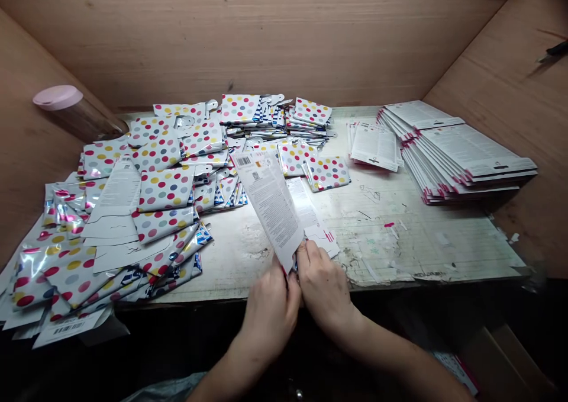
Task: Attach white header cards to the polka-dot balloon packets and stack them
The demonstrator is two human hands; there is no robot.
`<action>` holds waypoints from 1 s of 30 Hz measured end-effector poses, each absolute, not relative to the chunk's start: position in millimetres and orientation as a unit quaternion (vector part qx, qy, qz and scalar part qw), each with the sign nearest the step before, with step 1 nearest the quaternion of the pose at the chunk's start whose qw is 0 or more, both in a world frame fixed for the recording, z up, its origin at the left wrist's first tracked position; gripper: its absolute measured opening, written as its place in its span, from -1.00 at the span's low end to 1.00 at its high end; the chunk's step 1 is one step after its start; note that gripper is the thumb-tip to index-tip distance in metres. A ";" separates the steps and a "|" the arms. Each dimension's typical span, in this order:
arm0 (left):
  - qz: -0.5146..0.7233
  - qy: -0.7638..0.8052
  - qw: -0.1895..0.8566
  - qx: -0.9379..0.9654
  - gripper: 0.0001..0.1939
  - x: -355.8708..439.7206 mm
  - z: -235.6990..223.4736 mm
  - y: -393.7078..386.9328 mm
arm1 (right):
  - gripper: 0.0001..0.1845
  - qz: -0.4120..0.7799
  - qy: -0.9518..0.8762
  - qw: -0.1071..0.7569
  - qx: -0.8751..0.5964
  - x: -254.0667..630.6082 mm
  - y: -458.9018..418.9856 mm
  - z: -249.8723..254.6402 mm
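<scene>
A printed white cardboard sleeve [271, 206] with a barcode at its far end stands tilted at the table's front edge. My left hand [270, 300] is closed on its lower end, fingers wrapped and thumb up. From the other side my right hand [325, 285] pinches the same end. A dark blue bit shows between the hands, too small to name. Just beyond the right hand, another white printed card [310, 215] lies on the table, partly hidden by the sleeve. Polka-dot folded pouches [329, 173] lie behind it.
Dotted pouches [164, 189] are heaped at the left, some overhanging the front edge, with more stacked at the back. Piled flat sleeves [479, 147] stand at the right, beside a smaller pile [375, 144]. A pink-lidded bottle [80, 115] stands back left. Wooden panels [284, 41] enclose the table.
</scene>
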State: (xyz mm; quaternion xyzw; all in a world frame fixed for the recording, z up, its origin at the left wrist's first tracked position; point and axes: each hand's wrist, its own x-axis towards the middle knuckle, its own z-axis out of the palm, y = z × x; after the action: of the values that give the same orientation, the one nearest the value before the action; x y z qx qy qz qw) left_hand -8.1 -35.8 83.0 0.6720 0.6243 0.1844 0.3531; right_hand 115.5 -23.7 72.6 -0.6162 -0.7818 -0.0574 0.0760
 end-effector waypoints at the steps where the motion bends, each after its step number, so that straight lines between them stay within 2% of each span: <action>1: 0.261 0.558 0.401 0.678 -0.38 -18.6 82.8 -31.7 | -0.68 -0.063 -0.795 0.100 -0.595 118.8 -24.2 74.6; 4: 0.464 0.430 0.473 0.614 0.14 -46.8 81.6 -8.7 | -0.63 -0.066 -0.828 0.146 -0.537 125.4 -29.1 84.2; 5: 0.477 0.401 0.501 0.601 0.21 -51.2 80.6 0.1 | -0.62 -0.060 -0.837 0.148 -0.523 125.1 -31.3 87.3; 7: 0.468 0.354 0.572 0.572 0.21 -48.9 77.6 14.2 | -0.65 -0.040 -0.850 0.143 -0.506 120.4 -35.4 91.6; 9: 0.477 0.331 0.624 0.523 0.10 -34.1 73.4 19.6 | -0.70 -0.032 -0.846 0.144 -0.513 112.3 -37.9 92.6; 12: 0.538 0.338 0.639 0.435 0.03 -6.5 67.2 12.2 | -0.73 -0.035 -0.808 0.201 -0.552 104.1 -39.1 92.5; 14: 0.572 0.346 0.622 0.408 0.05 3.3 65.0 3.8 | -0.69 0.018 -0.790 0.261 -0.554 107.4 -40.0 94.3; 16: 0.563 0.377 0.594 0.433 0.06 3.0 64.5 -1.7 | -0.50 0.112 -0.804 0.296 -0.504 118.6 -43.0 96.7; 18: 0.509 0.428 0.574 0.477 0.02 -3.3 64.8 -3.6 | -0.26 0.190 -0.836 0.294 -0.423 133.6 -47.7 95.7; 20: 0.459 0.465 0.568 0.500 -0.03 -8.5 64.1 -5.3 | -0.18 0.202 -0.866 0.285 -0.359 145.1 -52.5 88.3; 22: 0.443 0.479 0.570 0.500 -0.09 -6.7 61.2 -11.2 | -0.28 0.159 -0.880 0.295 -0.337 147.7 -54.9 75.3; 24: 0.423 0.491 0.577 0.497 -0.13 3.7 56.3 -22.7 | -0.48 0.111 -0.870 0.308 -0.370 140.5 -52.9 61.1; 26: 0.417 0.490 0.590 0.488 -0.05 18.4 51.5 -36.6 | -0.61 0.096 -0.845 0.301 -0.431 127.2 -46.6 50.9; 28: 0.436 0.458 0.623 0.461 0.10 29.4 48.7 -46.0 | -0.61 0.097 -0.823 0.276 -0.486 113.6 -38.4 48.4; 30: 0.464 0.428 0.658 0.410 0.15 29.7 48.8 -44.5 | -0.62 0.105 -0.823 0.245 -0.502 105.0 -33.2 54.8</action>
State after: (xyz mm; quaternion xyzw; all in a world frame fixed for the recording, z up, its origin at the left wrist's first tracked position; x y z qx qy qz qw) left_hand 29.7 -44.5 48.8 0.4103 0.4280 0.4641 0.6581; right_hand 105.0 -33.2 54.8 -0.5023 -0.8226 0.1050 0.2449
